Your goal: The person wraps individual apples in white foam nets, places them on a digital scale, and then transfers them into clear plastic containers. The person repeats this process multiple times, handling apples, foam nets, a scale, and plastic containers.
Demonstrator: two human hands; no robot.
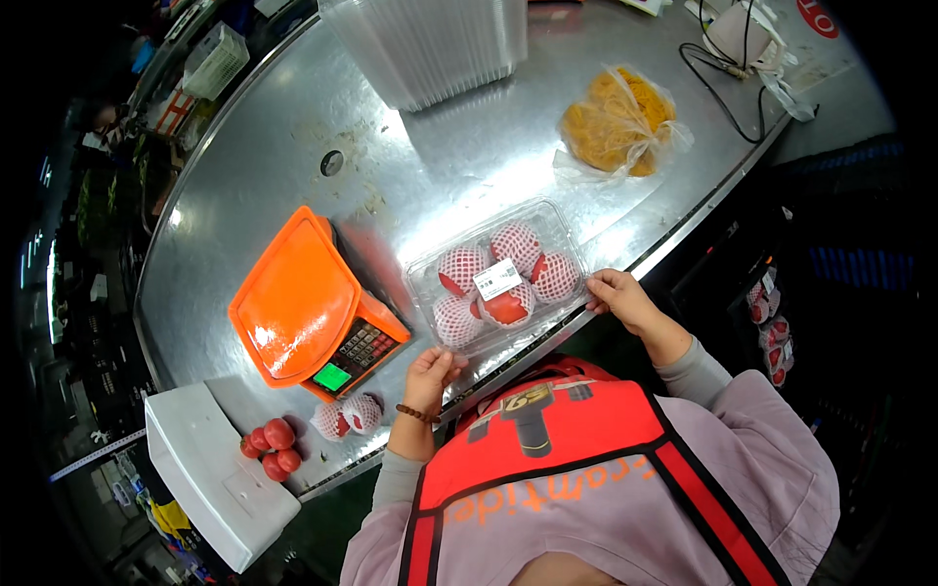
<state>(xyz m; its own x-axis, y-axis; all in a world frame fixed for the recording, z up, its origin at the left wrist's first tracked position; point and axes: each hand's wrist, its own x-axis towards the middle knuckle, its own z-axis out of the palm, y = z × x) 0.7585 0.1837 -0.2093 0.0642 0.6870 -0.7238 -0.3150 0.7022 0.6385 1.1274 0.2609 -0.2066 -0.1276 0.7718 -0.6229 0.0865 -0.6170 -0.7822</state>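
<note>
A clear plastic clamshell box (559, 227) lies on the metal table near its front edge. Inside it are several red tomatoes (508, 310) in white foam nets, and a white printed label (497, 279) sits on the lid over them. My left hand (428, 381), with a beaded bracelet on its wrist, pinches the box's near left corner. At the near right corner, the fingers of my right hand (620, 296) are closed on the box's edge. Two more netted tomatoes (349, 417) rest to the left of my left hand.
Left of the box stands an orange scale (303, 303) with a lit green display. Bare tomatoes (274, 447) lie beside a white bin (210, 479). Stacked clear boxes (430, 49) and a bag of yellow-orange material (620, 122) occupy the far side. A black cable (699, 88) trails at far right.
</note>
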